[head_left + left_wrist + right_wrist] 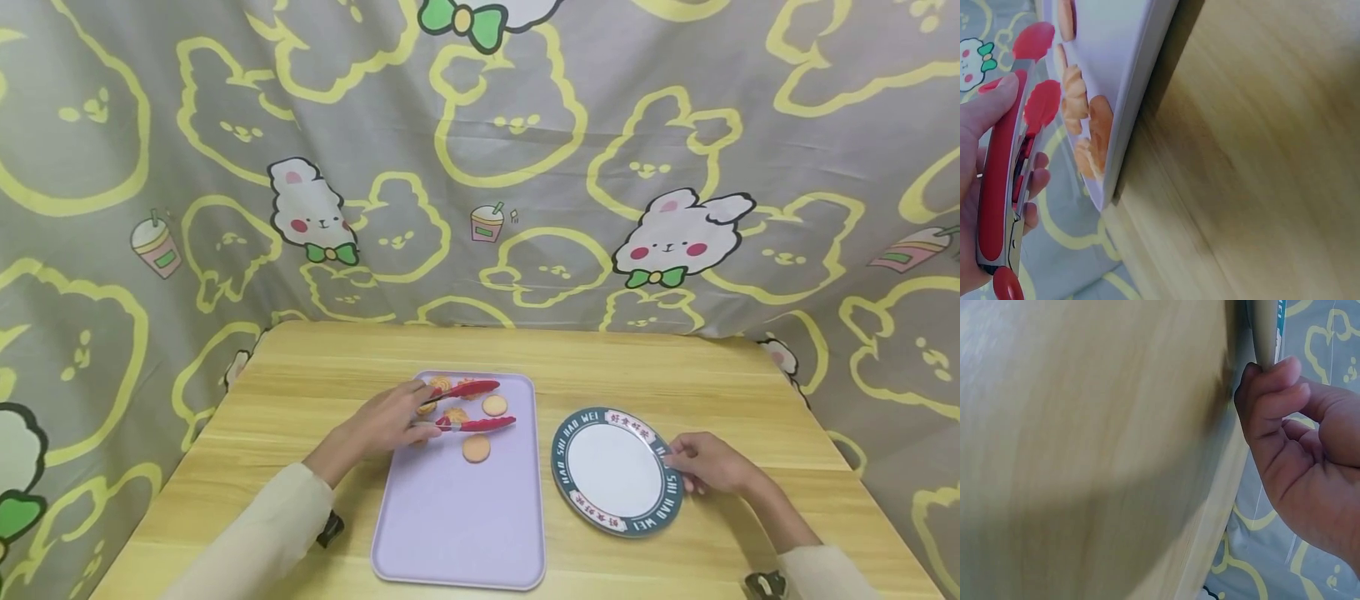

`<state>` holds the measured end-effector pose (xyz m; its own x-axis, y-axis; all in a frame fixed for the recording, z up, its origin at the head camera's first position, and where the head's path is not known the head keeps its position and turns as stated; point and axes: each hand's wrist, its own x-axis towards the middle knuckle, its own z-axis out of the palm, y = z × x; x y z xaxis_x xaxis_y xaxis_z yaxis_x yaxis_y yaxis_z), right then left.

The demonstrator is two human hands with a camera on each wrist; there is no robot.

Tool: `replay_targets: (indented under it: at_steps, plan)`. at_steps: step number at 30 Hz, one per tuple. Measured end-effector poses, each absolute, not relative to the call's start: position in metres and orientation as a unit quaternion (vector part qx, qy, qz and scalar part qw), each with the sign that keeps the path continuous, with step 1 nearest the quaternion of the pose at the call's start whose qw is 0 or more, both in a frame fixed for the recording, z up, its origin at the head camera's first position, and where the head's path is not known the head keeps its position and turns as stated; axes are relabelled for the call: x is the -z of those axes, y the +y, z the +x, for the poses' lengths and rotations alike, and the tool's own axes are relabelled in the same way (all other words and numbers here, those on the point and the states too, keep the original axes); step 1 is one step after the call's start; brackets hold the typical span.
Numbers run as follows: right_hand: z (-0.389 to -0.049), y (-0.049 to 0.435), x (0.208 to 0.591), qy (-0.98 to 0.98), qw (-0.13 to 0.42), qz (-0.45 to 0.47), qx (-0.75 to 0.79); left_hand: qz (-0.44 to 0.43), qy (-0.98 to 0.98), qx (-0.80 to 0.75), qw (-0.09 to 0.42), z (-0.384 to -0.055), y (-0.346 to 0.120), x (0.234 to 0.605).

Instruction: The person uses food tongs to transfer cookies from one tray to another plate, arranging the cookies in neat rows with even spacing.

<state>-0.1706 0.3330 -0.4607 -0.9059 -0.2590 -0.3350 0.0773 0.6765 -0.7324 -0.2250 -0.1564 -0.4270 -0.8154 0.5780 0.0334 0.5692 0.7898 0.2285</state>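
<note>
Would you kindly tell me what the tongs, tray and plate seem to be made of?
Tongs: metal frame, by its grey sheen; smooth red parts look like silicone or plastic.
Tray: matte plastic, probably; even lilac colour, rounded corners.
Plate: melamine or glazed ceramic; smooth white centre and printed rim fit either.

One tray (457,517), one plate (615,471), one pair of tongs (480,388), one table (637,358) — and at least six cookies (476,448).
</note>
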Motion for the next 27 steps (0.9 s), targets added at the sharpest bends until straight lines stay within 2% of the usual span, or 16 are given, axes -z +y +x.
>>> replay_targets:
  at_steps: [20, 27]
  plan:
    - [-0.1697, 0.3334, 0.4606, 0.891, 0.211, -0.06, 0.398, 0.346, 0.935, -0.074, -0.04, -0.231, -0.152, 0.4318]
    - [-0.169, 0.3327, 0.4598, 0.893, 0.208, -0.061, 0.395, 0.327, 0.941, -0.082, -0.022, -0.2296, -0.1525, 0.4296]
